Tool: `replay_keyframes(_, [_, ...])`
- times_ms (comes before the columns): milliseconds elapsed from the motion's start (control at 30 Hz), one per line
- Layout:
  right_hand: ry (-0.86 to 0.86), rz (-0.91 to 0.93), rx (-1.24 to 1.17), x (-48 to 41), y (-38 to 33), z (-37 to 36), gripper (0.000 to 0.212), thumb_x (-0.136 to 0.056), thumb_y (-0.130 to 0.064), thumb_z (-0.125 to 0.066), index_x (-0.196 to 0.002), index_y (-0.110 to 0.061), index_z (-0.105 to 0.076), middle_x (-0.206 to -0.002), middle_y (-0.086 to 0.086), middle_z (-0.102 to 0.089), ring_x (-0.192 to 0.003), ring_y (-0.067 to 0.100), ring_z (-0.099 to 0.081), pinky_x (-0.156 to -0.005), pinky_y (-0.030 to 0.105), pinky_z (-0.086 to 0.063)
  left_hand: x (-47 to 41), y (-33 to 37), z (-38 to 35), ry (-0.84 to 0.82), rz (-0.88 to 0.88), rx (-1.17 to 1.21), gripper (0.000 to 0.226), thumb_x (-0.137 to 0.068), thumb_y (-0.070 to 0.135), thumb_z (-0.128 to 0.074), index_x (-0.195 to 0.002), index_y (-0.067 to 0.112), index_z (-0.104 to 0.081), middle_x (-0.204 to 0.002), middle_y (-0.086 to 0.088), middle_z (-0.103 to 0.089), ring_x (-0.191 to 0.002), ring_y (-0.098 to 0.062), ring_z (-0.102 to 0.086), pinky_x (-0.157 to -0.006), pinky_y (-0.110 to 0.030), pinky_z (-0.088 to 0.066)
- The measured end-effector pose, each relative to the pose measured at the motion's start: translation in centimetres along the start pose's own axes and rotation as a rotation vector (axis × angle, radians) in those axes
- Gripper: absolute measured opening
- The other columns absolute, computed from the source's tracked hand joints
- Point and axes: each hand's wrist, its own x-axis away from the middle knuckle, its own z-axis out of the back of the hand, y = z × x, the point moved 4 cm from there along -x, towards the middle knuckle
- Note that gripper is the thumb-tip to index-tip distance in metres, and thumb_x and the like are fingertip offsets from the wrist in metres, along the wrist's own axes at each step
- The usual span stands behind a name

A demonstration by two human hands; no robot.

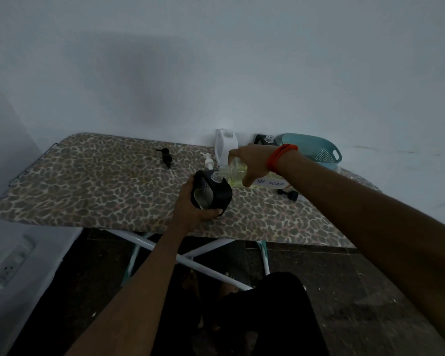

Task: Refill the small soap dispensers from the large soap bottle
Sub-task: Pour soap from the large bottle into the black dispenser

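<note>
Where the view is nearest, two bare forearms reach forward over a dark floor, and the dim light leaves much of the lower picture hard to read. The left hand (190, 206) is wrapped round a black soap dispenser (212, 192), its grip closed on the lower side, so the bottom of the dispenser is hidden by the fingers. The dispenser stands roughly upright on the leopard-print bench (93, 181), its clear open neck pointing up. Just beyond, the right hand (252, 163), with an orange band (280, 158) at the wrist, is clasped over the large soap bottle (235, 173), covering most of it. The bottle is tipped, its long axis running from upper right down to lower left, mouth at the dispenser's neck; yellowish liquid shows inside. Whether the two rims touch I cannot tell. A handwritten label reading partly "SH SOAP" (270, 183) is cut off by the hand. To the right lies a black pump (289, 194). Farther back lie a white pump (208, 160) and another black pump (166, 156). Against the wall stand a white dispenser (224, 145), a second black dispenser (265, 139), half hidden, and a teal colander (319, 150).
</note>
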Motion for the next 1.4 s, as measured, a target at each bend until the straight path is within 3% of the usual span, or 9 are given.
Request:
replay_keyframes(167, [-0.007, -0.004, 0.013, -0.08, 0.08, 0.08, 0.076, -0.069, -0.035, -0.086, -0.133, -0.029, -0.045, -0.107, -0.002, -0.046, -0.094, 0.020, -0.049, -0.074, 0.034, -0.042, 0.13, 0.06, -0.03, 0.008, 0.000, 0.022, 0.118, -0.060, 0.025, -0.094, -0.155, 0.020, -0.025, -0.157, 0.002, -0.033, -0.140, -0.013, -0.035, -0.102, -0.020, -0.036])
replay_keyframes(300, [-0.003, -0.006, 0.014, -0.14, 0.11, 0.02, 0.077, -0.068, -0.035, -0.086, -0.132, -0.030, -0.045, -0.107, -0.001, -0.046, -0.094, 0.020, -0.050, -0.074, 0.035, -0.043, 0.20, 0.24, 0.02, -0.005, -0.006, 0.039, 0.120, -0.057, 0.029, -0.096, -0.155, 0.020, -0.026, -0.157, 0.001, -0.034, -0.141, -0.016, -0.036, -0.107, -0.029, -0.037])
replay_keyframes(533, [-0.007, -0.009, 0.018, -0.11, 0.11, 0.02, 0.077, -0.069, -0.035, -0.086, -0.134, -0.029, -0.044, -0.110, -0.001, -0.046, -0.095, 0.020, -0.049, -0.075, 0.035, -0.042, 0.25, 0.37, 0.05, -0.005, -0.011, 0.023, 0.119, -0.060, 0.027, -0.095, -0.155, 0.020, -0.024, -0.158, 0.001, -0.031, -0.134, -0.005, -0.032, -0.105, -0.027, -0.034])
replay_keyframes(667, [-0.007, -0.012, 0.020, -0.10, 0.01, 0.02, 0.077, -0.070, -0.035, -0.086, -0.134, -0.029, -0.044, -0.116, 0.002, -0.050, -0.096, 0.021, -0.050, -0.075, 0.036, -0.045, 0.26, 0.33, 0.04, 0.006, -0.016, 0.030, 0.115, -0.061, 0.020, -0.094, -0.154, 0.020, -0.026, -0.154, 0.005, -0.034, -0.129, 0.003, -0.034, -0.094, -0.001, -0.034])
replay_keyframes(733, [-0.007, -0.015, 0.014, -0.07, 0.01, 0.02, 0.077, -0.070, -0.034, -0.086, -0.134, -0.029, -0.044, -0.117, 0.004, -0.052, -0.096, 0.021, -0.051, -0.077, 0.037, -0.047, 0.24, 0.35, -0.01, 0.002, -0.023, 0.028, 0.114, -0.061, 0.019, -0.094, -0.154, 0.020, -0.028, -0.153, 0.005, -0.036, -0.129, 0.001, -0.035, -0.088, 0.005, -0.033])
replay_keyframes(933, [-0.004, -0.024, 0.014, -0.01, 0.04, -0.14, 0.078, -0.070, -0.035, -0.086, -0.135, -0.030, -0.044, -0.121, 0.005, -0.053, -0.096, 0.022, -0.052, -0.076, 0.037, -0.046, 0.31, 0.48, 0.02, -0.003, -0.017, 0.031, 0.113, -0.063, 0.020, -0.093, -0.154, 0.019, -0.027, -0.156, 0.001, -0.035, -0.139, -0.013, -0.036, -0.094, -0.001, -0.034])
replay_keyframes(1100, [-0.006, -0.024, 0.011, -0.03, 0.05, -0.14, 0.076, -0.069, -0.035, -0.086, -0.133, -0.030, -0.044, -0.114, 0.001, -0.050, -0.097, 0.022, -0.052, -0.076, 0.036, -0.045, 0.33, 0.42, -0.02, 0.000, 0.008, 0.021, 0.117, -0.063, 0.020, -0.093, -0.156, 0.017, -0.022, -0.158, -0.001, -0.031, -0.143, -0.020, -0.033, -0.107, -0.028, -0.035])
replay_keyframes(1233, [-0.001, -0.020, 0.025, -0.10, 0.03, -0.09, 0.077, -0.069, -0.035, -0.086, -0.133, -0.030, -0.044, -0.108, -0.002, -0.045, -0.096, 0.020, -0.049, -0.076, 0.035, -0.043, 0.25, 0.36, -0.02, 0.000, 0.020, 0.009, 0.119, -0.063, 0.020, -0.093, -0.156, 0.017, -0.020, -0.160, -0.002, -0.027, -0.146, -0.020, -0.029, -0.107, -0.025, -0.031])
replay_keyframes(1400, [-0.002, -0.018, 0.033, -0.14, 0.01, 0.04, 0.079, -0.069, -0.035, -0.086, -0.135, -0.028, -0.044, -0.119, 0.003, -0.052, -0.098, 0.020, -0.050, -0.079, 0.036, -0.045, 0.34, 0.43, 0.02, 0.001, 0.022, 0.018, 0.118, -0.063, 0.018, -0.093, -0.156, 0.016, -0.020, -0.160, -0.002, -0.027, -0.145, -0.020, -0.029, -0.107, -0.026, -0.032])
